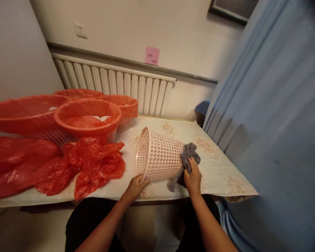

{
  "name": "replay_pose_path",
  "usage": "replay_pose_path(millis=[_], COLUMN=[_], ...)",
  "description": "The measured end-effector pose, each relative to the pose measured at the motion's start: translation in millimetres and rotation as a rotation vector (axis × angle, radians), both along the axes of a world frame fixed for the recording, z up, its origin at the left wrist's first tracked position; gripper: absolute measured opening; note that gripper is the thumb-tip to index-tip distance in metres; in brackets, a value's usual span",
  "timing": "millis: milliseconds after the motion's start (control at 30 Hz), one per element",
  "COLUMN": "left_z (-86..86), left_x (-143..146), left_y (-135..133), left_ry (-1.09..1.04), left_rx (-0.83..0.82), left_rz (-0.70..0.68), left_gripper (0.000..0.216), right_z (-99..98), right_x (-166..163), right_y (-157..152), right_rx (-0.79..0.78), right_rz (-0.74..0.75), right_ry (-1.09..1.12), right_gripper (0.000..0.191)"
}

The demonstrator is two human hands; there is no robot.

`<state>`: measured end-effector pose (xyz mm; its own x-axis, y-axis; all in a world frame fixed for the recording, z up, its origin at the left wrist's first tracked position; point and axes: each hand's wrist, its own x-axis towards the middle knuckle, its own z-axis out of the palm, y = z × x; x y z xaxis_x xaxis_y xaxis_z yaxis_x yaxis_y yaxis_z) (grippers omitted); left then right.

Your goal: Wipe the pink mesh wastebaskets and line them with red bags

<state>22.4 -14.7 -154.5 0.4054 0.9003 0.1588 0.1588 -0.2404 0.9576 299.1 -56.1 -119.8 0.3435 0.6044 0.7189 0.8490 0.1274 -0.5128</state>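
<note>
Watching through the head camera, I judged that the wiping would go best with the pink basket [160, 159] pinned firmly on its side. The left hand [136, 184] should press the rim down against the bench [220, 171] while the cloth worked in short strokes over the lattice, turning the basket a little at a time rather than dragging it toward the edge. The left hand's grip was closed on the basket's lower rim. The right hand [193, 176] had its grip clenched on a grey cloth [190, 154], bunched against the basket's base. The basket lay tipped over near the front edge of the bench, mouth facing left. Its pale pink plastic walls were pierced with rows of small holes and tapered toward the base. Crumpled red bags [94, 164] lay just beside it on the left, with red-lined baskets [88, 119] behind them.
</note>
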Motion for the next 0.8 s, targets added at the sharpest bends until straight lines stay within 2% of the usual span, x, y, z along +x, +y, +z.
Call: replay_pose_path(millis=[133,233,333,467,567,667,800], left_z=[11.7,25.3,39.2,47.0,46.8,48.0,50.9], left_x=[8,13,18,20,17,15,16], left_y=[-17,-23,-24,-22,-21,-21,-22], left_ry=[0.024,0.020,0.025,0.029,0.025,0.037,0.053], left_rx=[0.029,0.052,0.074,0.111,0.085,0.086,0.036], left_rz=[0.046,0.043,0.050,0.083,0.106,0.128,0.150], left_gripper=[0.034,0.034,0.035,0.032,0.032,0.032,0.033], right_z=[10.8,28.6,50.5,72.4,74.9,68.0,53.1], right_x=[3,-16,-55,-114,-139,-135,-94], right_y=[1,2,0,-10,-13,-9,6], right_rx=[0.022,0.035,0.026,0.036,0.045,0.070,0.072], right_rz=[-0.037,0.021,0.180,0.502,0.542,0.527,0.430], right_ry=[0.125,0.139,0.067,-0.107,-0.141,-0.174,-0.184], right_gripper=[0.050,0.049,0.051,0.057,0.059,0.060,0.058])
